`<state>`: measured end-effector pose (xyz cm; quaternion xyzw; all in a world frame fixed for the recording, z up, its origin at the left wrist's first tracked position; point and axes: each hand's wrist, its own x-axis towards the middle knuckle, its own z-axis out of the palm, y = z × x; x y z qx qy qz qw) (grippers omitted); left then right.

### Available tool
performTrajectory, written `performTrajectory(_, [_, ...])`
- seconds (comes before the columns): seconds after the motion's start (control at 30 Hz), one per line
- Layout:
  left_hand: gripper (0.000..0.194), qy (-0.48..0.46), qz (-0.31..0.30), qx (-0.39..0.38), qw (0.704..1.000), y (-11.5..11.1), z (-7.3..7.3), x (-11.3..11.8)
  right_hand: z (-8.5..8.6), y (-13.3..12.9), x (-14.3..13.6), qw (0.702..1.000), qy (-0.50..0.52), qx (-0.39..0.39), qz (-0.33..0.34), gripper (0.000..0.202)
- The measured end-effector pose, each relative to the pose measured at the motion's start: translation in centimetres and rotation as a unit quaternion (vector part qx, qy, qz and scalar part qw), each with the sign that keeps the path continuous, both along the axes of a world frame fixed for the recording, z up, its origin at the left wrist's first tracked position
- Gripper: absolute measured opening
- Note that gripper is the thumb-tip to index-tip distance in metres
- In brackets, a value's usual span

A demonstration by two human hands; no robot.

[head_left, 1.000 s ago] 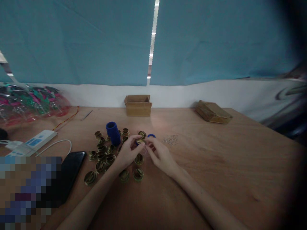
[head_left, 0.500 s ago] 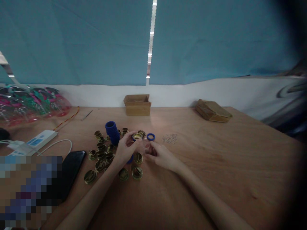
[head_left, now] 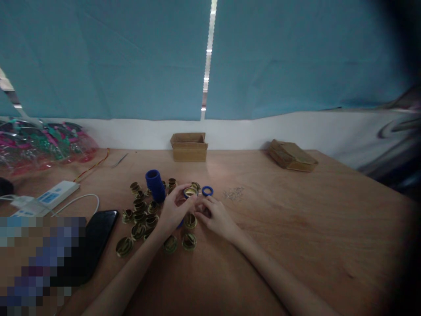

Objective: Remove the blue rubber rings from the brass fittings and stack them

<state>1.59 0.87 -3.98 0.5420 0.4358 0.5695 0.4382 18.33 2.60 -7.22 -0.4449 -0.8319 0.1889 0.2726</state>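
My left hand [head_left: 176, 205] is closed around a round gold-coloured metal piece [head_left: 190, 192] with a dark blue rim, gripped between thumb and fingers. Close to its right side, the fingers of my right hand [head_left: 212, 215] are pinched together; whatever they hold is too small to make out. Just beyond the right hand lies a loose blue ring [head_left: 207, 191]. A leaning stack of blue rings [head_left: 154, 185] stands left of my left hand. Several gold metal pieces [head_left: 138, 230] lie around and under the left forearm, and another gold piece [head_left: 189, 241] sits below the hands.
Small thin metal bits [head_left: 234, 193] are scattered right of the loose ring. An open cardboard box [head_left: 190, 152] and a second, brown box [head_left: 292, 156] stand at the back. On the left are a black phone [head_left: 101, 232], a power strip [head_left: 49, 199] and plastic-wrapped items [head_left: 49, 142].
My right hand has moved slightly left, nearer to the gold piece in my left hand. The left hand keeps its grip. The whole view has shifted down a little.
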Motion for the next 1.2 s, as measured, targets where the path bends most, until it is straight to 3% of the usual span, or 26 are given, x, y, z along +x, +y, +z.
performTrajectory(0.2, [0.036,0.006,-0.009,-0.005,1.000,-0.13,-0.05,0.08,-0.38,-0.07,-0.25,1.000,-0.001,-0.001,-0.018,0.011])
performTrajectory(0.37, [0.036,-0.002,-0.018,-0.011,1.000,-0.16,-0.06,0.18,-0.50,-0.16,-0.31,1.000,0.007,0.006,-0.026,0.023])
performTrajectory(0.93, [0.034,-0.003,-0.009,-0.004,1.000,-0.14,-0.12,0.41,-0.68,0.04,-0.42,1.000,0.006,0.012,-0.025,0.018])
performTrajectory(1.2, [0.035,-0.004,-0.015,-0.007,1.000,-0.23,0.19,0.34,-0.27,-0.19,-0.65,0.997,0.073,-0.013,0.022,0.011])
